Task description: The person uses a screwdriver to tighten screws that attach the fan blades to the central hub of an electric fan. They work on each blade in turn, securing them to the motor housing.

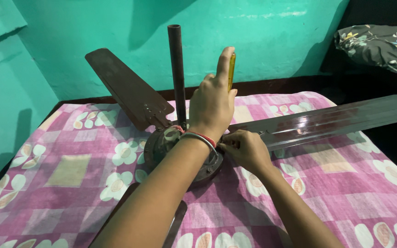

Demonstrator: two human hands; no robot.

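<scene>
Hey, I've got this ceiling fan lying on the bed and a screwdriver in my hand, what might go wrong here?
The fan motor sits on a soft bedsheet, so it may rock under pressure. The left hand holds the yellow screwdriver upright; it might slip toward the right hand at the blade joint. Small screws could get lost in the fabric.

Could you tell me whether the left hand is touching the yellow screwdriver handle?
Touching: the head view shows the left hand wrapped around the yellow screwdriver handle.

Bright teal walls behind the hands, pink floral-check bedsheet spread underneath, and what looks like a dark flowery pillow far off right.
</scene>
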